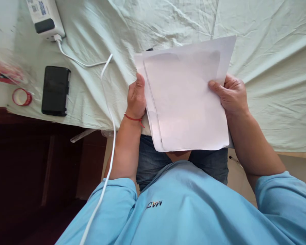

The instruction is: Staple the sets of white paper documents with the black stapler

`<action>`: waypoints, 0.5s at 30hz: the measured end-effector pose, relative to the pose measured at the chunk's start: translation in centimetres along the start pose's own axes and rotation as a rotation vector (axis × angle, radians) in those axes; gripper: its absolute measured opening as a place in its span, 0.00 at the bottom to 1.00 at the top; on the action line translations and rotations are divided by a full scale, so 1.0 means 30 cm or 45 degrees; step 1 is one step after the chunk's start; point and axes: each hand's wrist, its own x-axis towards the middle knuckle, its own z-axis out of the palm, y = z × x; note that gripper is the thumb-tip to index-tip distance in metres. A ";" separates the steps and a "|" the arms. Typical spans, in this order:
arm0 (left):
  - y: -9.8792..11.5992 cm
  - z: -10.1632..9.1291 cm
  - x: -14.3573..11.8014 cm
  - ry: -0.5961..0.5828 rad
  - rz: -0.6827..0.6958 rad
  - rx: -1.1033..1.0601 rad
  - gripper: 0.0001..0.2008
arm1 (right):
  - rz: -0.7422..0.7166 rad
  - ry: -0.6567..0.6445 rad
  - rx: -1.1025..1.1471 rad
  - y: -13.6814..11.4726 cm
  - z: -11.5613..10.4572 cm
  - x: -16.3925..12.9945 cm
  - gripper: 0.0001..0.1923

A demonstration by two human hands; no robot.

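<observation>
I hold a small stack of white paper sheets (186,102) above the edge of a table covered with a pale green cloth (270,85). My left hand (136,97) grips the stack's left edge, thumb on top; a red string circles that wrist. My right hand (231,95) grips the right edge, thumb on the top sheet. The sheets are slightly fanned, so the edges of the lower ones show at the left and top. A small dark object peeks out behind the top of the sheets; I cannot tell what it is.
A black phone (55,90) lies on the cloth at the left, beside a roll of red tape (21,97). A white power adapter (46,18) sits at the top left, its white cable (109,112) running down past my left arm. Dark furniture is below the table's left edge.
</observation>
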 end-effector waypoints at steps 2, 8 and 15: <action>0.005 0.001 -0.002 0.012 0.008 0.023 0.24 | 0.015 -0.002 0.036 -0.007 0.008 -0.004 0.20; 0.028 0.004 0.001 0.018 -0.025 0.031 0.21 | 0.025 0.043 0.044 0.000 0.018 -0.008 0.20; 0.024 0.005 0.005 0.080 -0.099 0.000 0.18 | -0.071 0.071 -0.086 0.033 -0.001 0.005 0.19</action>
